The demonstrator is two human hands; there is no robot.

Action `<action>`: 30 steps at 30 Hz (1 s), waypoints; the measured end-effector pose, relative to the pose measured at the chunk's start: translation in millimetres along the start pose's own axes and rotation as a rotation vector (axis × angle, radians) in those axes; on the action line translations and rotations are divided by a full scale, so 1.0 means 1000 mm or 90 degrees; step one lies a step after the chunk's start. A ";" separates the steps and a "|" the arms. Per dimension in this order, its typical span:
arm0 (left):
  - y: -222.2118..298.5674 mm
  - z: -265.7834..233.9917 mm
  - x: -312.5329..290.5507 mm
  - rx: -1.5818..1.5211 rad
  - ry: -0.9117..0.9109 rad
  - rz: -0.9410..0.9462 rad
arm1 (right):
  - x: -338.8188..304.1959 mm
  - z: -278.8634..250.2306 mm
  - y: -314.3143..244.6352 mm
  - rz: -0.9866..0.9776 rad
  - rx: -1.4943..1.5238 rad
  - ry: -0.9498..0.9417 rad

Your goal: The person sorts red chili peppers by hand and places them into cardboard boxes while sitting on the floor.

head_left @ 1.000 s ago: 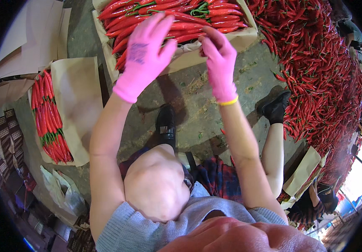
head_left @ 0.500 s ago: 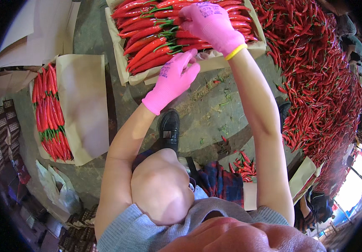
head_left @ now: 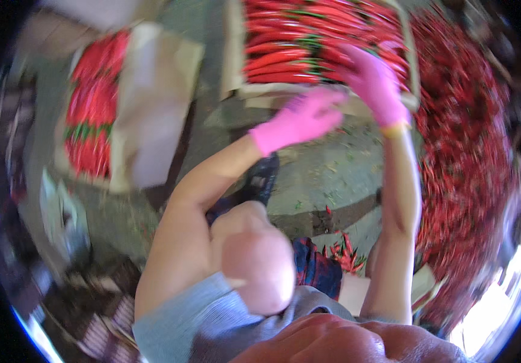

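Rows of long red chili peppers with green stems lie in a paper-lined box at the top of the view. My right hand, in a pink glove with a yellow cuff, is over the near right part of these rows. Motion blurs its fingers, so their grip cannot be made out. At the box's near edge is my left hand, gloved in pink too, its thumb and fingers apart and nothing visible between them.
Another box of chili peppers stands at the left, a paper flap beside it. A large heap of loose chili peppers spreads along the right. A smaller pile lies near my legs. A whitish plastic bag is at lower left.
The view has turned, shifting the boxes within it. My right hand has come from the middle of the rows toward the box's near edge. My left hand remains near that edge.
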State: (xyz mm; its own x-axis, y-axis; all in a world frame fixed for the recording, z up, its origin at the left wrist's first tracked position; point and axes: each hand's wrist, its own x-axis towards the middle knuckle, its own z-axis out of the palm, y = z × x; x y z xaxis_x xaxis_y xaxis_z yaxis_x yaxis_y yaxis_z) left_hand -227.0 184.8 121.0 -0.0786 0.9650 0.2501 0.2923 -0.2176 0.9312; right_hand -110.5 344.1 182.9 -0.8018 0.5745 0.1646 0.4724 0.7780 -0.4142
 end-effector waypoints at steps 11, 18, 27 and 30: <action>0.045 0.016 -0.137 -0.305 -0.668 -0.157 | -0.565 -0.186 0.014 0.778 0.017 0.012; 0.168 -0.007 -0.138 -0.392 -0.451 -0.141 | -0.745 -0.114 -0.157 1.049 0.385 0.230; 0.042 -0.015 -0.143 -0.118 -0.559 -0.503 | -0.603 0.015 -0.018 0.865 0.140 -0.117; 0.042 -0.024 -0.175 -0.036 -0.542 -0.588 | -0.578 0.057 0.016 0.794 0.084 -0.015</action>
State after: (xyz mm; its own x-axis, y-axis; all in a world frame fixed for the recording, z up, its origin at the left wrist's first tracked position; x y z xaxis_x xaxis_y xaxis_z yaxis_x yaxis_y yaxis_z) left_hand -223.9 3.5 123.0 0.4129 0.5442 -0.7303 0.4130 0.6028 0.6827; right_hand 340.0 10.1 30.0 0.1576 0.8941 -0.4191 0.8736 -0.3242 -0.3630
